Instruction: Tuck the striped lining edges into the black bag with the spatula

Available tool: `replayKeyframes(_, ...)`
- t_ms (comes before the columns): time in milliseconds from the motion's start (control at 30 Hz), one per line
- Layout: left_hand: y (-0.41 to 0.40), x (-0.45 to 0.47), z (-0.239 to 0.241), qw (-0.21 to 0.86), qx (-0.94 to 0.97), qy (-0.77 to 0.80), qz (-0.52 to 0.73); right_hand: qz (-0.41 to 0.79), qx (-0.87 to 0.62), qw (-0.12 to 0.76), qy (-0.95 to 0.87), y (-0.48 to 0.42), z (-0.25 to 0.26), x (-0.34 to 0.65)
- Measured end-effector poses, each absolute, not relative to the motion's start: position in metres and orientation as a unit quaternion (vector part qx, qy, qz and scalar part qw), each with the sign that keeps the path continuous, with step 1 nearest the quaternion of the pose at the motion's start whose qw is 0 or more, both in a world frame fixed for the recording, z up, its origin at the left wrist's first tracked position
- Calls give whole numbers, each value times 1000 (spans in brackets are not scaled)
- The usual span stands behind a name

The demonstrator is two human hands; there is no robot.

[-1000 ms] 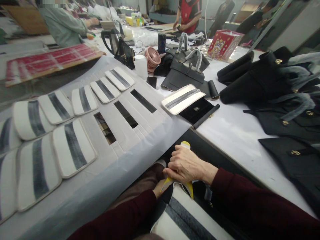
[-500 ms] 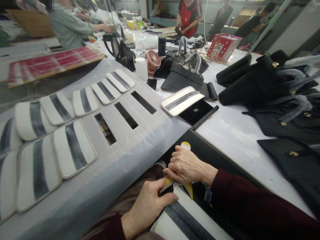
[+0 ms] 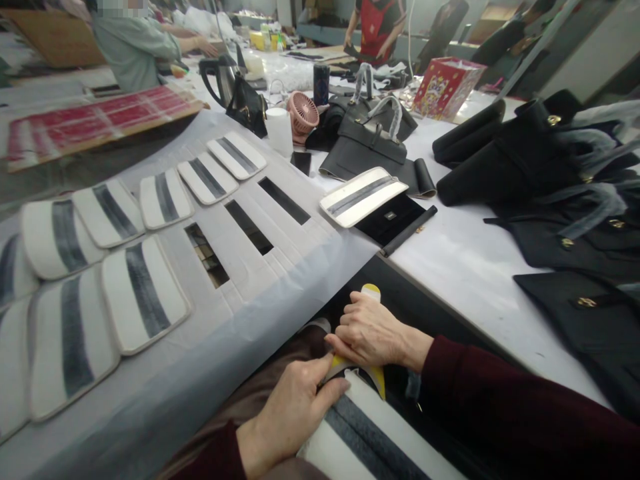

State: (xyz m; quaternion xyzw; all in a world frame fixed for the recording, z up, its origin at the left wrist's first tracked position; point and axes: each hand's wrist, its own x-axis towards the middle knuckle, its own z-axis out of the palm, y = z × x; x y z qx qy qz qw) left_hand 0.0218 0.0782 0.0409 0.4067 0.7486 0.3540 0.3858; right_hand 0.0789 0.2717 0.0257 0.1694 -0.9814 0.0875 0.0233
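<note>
We see even, bright overhead light that casts soft shadows, with mild glare on the white table [image 3: 465, 267] at centre right. Lines bow toward the frame's edges (wide lens), and the upper background looks soft.

A long worktable [image 3: 465, 267] with a pale grey-white top carries everything; its left stretch is covered by a white sheet [image 3: 280, 253] with three dark rectangular slots [image 3: 249, 227] cut in it; white panels with a grey stripe [image 3: 145, 287] lie flat in rows on that sheet; a further striped panel [image 3: 361, 195] rests on a black piece [image 3: 395, 220] near the middle; black bags [image 3: 505, 167] crowd the right side; a white cup [image 3: 279, 132], a pink fan [image 3: 303, 113] and a red box [image 3: 445, 88] stand farther back.
</note>
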Motion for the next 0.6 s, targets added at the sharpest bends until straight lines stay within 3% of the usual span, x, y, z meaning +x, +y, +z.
replayKeyframes(400,77,24,31,344,479,749,302,77,114,-3,-991,267,25,93)
replayKeyframes(600,71,24,27,343,493,739,305,100,16,-18,-995,245,26,112)
